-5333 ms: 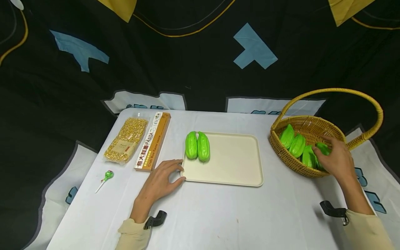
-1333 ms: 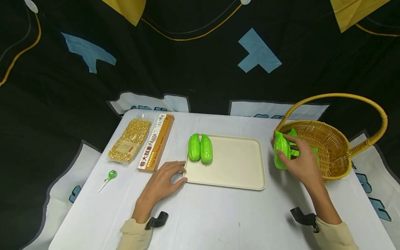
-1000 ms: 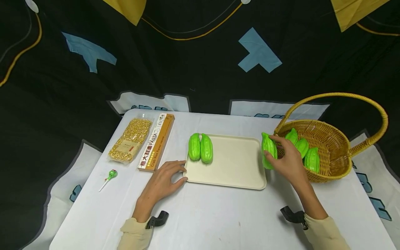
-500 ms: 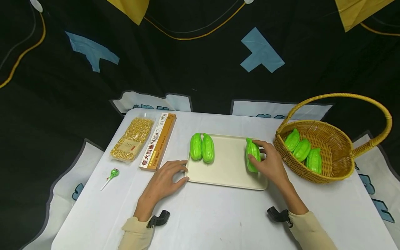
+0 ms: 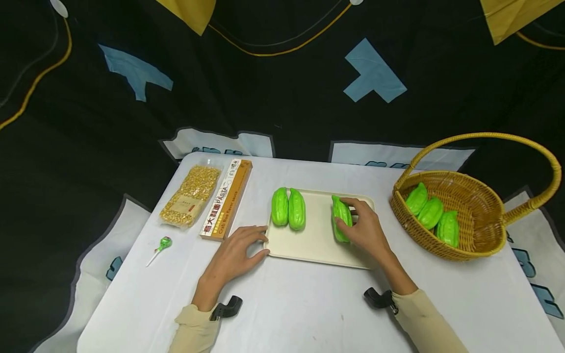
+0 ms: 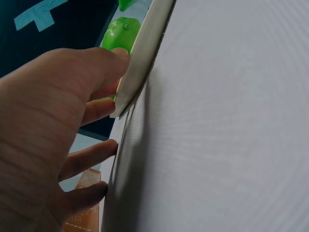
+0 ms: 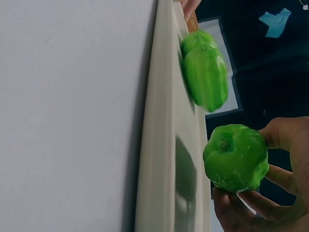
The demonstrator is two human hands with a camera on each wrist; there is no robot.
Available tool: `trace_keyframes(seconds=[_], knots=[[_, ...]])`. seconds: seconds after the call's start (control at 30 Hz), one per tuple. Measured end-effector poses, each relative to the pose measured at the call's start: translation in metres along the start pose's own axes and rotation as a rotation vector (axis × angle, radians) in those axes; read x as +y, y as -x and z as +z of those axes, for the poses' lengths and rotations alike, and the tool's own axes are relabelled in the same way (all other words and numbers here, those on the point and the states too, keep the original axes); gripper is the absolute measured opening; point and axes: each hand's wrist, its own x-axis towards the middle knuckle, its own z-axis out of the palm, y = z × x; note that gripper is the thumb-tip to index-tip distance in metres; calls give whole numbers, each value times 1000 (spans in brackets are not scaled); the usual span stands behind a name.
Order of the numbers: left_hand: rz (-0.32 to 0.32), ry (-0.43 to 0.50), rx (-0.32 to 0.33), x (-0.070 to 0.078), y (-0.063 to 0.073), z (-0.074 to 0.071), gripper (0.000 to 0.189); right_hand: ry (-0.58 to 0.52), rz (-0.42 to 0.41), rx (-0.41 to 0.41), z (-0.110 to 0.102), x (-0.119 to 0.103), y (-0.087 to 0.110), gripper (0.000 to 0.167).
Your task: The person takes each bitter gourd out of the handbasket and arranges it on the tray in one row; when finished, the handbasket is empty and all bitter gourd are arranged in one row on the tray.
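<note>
My right hand (image 5: 364, 228) pinches a bright green, ribbed bitter melon (image 5: 341, 218) between thumb and fingers, over the right half of the cream tray (image 5: 318, 255). In the right wrist view, this bitter melon (image 7: 234, 157) hangs above the tray, its shadow cast below. Two more bitter melons (image 5: 279, 207) lie side by side at the tray's left end. My left hand (image 5: 238, 252) rests with relaxed fingers, its fingertips along the tray's left edge. The left wrist view shows its thumb (image 6: 104, 67) against the tray rim (image 6: 142, 53).
To the right stands a wicker basket (image 5: 496, 247) with a tall arched handle and three bitter melons inside. On the left lie a bag of corn kernels (image 5: 194, 189), a pasta box (image 5: 227, 198) and a green lollipop (image 5: 165, 242). A dark curtain (image 5: 282, 93) hangs behind the table.
My right hand has taken a bitter melon out of the basket and carried it left over the tray. My left hand stays at the tray's left edge.
</note>
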Motion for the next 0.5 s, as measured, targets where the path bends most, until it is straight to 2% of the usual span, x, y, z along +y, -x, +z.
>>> trace_keyframes(seconds=[0.37, 0.5], knots=[[46, -16, 54, 0, 0, 1, 26, 9, -6, -14, 21, -5, -14, 57], [34, -18, 44, 1, 0, 1, 25, 5, 0, -22, 28, -7, -18, 57]])
